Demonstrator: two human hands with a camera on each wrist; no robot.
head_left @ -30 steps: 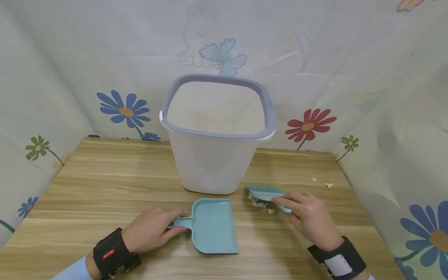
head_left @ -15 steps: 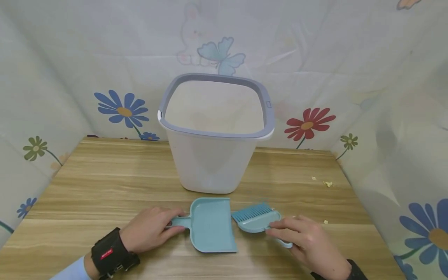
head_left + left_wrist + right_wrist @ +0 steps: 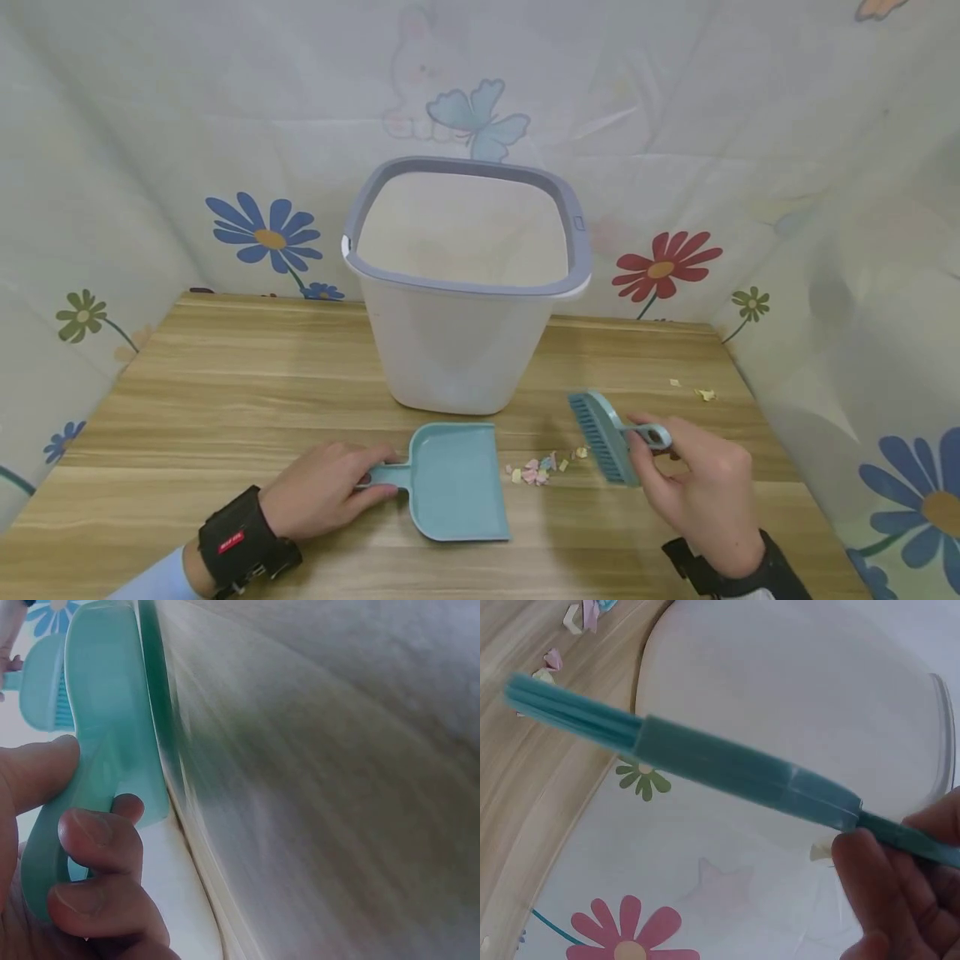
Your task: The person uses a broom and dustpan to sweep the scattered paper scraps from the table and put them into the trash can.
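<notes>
My left hand (image 3: pixel 326 492) grips the short handle of a light-blue dustpan (image 3: pixel 457 483), which lies on the table with its straight edge facing right. In the left wrist view, thumb and fingers wrap the dustpan handle (image 3: pixel 71 825). My right hand (image 3: pixel 701 483) pinches the handle of a matching small brush (image 3: pixel 606 437), its bristles (image 3: pixel 574 712) pointing left. Between the dustpan's edge and the brush lies a loose line of pastel paper scraps (image 3: pixel 534 472), pink, yellow and blue. The scraps stop just short of the pan, whose bed holds nothing.
A white bin (image 3: pixel 461 350) with a grey-blue rim stands behind the dustpan. A few yellow scraps (image 3: pixel 705 395) lie at the table's back right. Flower-printed white curtains (image 3: pixel 285 125) close off the back and sides of the wooden table (image 3: pixel 247 375).
The brush swept toward the dustpan's edge, then swung back to the right and turned, its bristles facing left. Scraps shifted left and now show beside the pan. The left hand kept still.
</notes>
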